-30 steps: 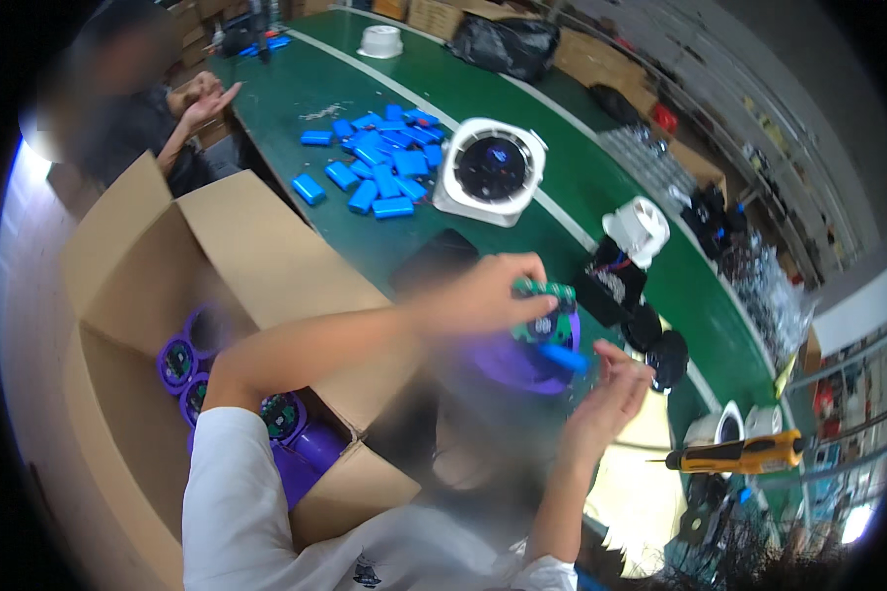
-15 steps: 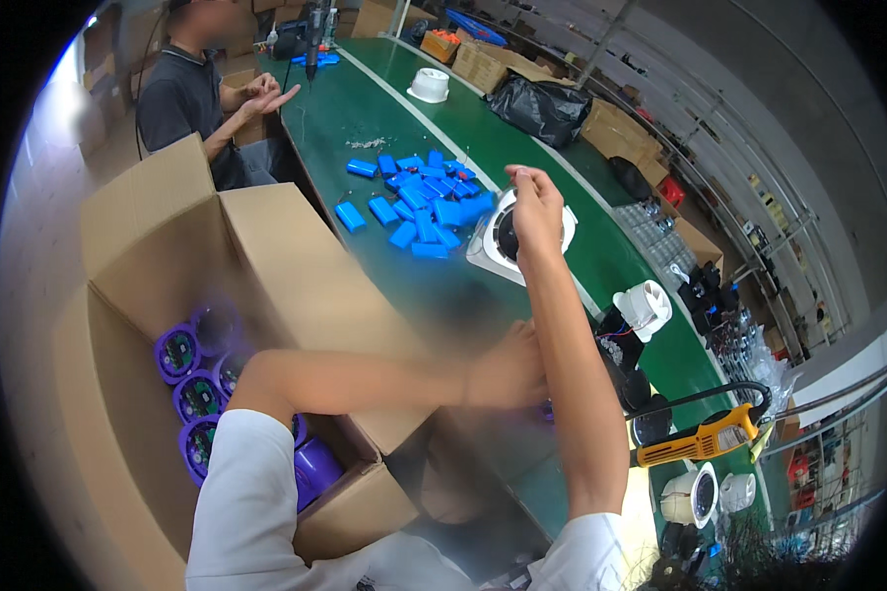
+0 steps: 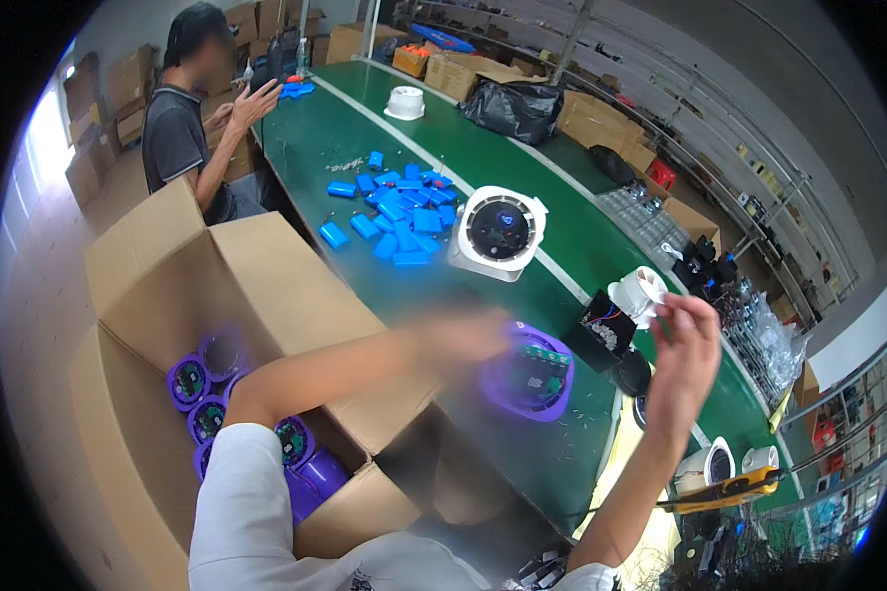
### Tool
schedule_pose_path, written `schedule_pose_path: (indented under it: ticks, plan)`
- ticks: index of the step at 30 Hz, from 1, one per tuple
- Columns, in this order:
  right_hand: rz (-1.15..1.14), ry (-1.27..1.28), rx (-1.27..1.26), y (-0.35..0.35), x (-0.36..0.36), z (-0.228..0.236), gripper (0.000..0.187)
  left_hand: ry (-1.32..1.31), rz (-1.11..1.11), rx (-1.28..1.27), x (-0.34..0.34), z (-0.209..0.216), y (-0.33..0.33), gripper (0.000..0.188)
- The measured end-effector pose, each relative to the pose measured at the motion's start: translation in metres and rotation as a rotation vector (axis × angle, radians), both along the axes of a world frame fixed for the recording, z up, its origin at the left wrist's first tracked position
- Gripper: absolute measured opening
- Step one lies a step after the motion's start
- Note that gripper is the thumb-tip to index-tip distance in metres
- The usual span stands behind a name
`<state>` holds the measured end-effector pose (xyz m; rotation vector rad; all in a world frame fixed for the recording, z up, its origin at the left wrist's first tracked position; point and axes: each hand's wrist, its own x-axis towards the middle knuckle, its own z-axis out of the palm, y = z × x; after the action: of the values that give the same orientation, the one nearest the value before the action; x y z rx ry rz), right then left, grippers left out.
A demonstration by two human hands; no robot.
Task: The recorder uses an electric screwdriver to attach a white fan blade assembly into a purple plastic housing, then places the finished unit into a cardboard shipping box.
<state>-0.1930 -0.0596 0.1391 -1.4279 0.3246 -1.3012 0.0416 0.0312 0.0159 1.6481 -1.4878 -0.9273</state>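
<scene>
A purple housing point(image 3: 559, 405) with a green circuit board point(image 3: 544, 370) lies on the green bench in front of me. My left hand point(image 3: 471, 335) reaches across to its upper left edge. Blur smears those fingers, so whether they touch or grip the housing is unclear. My right hand point(image 3: 688, 340) is raised to the right, its fingers loosely bent and apart, and no held object shows. Behind its fingertips stands a white fan-like part point(image 3: 638, 293). Below the right hand, a yellow tool point(image 3: 724, 490) lies partly behind my forearm.
An open carton point(image 3: 296, 286) at left holds several purple housings point(image 3: 315, 476). Blue battery packs point(image 3: 396, 212) lie heaped beyond, beside a white square unit with a round black face point(image 3: 524, 254). A co-worker point(image 3: 182, 128) sits at the far left. Black boxes point(image 3: 601, 333) stand right of the housing.
My right hand has left the white square unit and swung right and nearer. My left hand has shifted left and farther away, uncovering the purple housing. The yellow tool appears lower.
</scene>
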Motion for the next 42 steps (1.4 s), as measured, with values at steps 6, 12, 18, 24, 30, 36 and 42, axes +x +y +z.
schedule_pose_path:
  ticks: [6,12,18,24,30,36,42]
  plan:
    - [-0.110,-0.288,-0.024,-0.015,-0.085,0.023,0.013,0.442,-0.171,0.194,-0.012,-0.005,0.016,0.053]
    - [-0.103,-0.375,-0.093,-0.023,-0.117,0.015,0.011,0.630,-0.098,0.060,-0.032,0.013,0.021,0.048]
    - [-0.334,-0.371,-0.170,-0.034,-0.119,0.012,0.009,0.585,-0.051,0.005,-0.052,0.054,-0.095,0.040]
    - [-0.440,-0.412,-0.134,-0.040,-0.130,0.014,0.008,0.577,0.233,-0.005,-0.047,0.055,-0.284,0.041]
    - [-0.434,-0.447,-0.098,-0.047,-0.147,0.011,0.009,0.675,0.804,0.038,-0.042,-0.018,-0.381,0.055]
    - [-0.366,-0.450,-0.124,-0.046,-0.134,0.016,0.014,0.017,0.731,-0.301,-0.020,-0.022,-0.315,0.070]
    - [-0.438,-0.430,-0.138,-0.048,-0.142,0.014,0.013,-0.443,-0.415,-0.770,-0.137,0.012,-0.073,0.070]
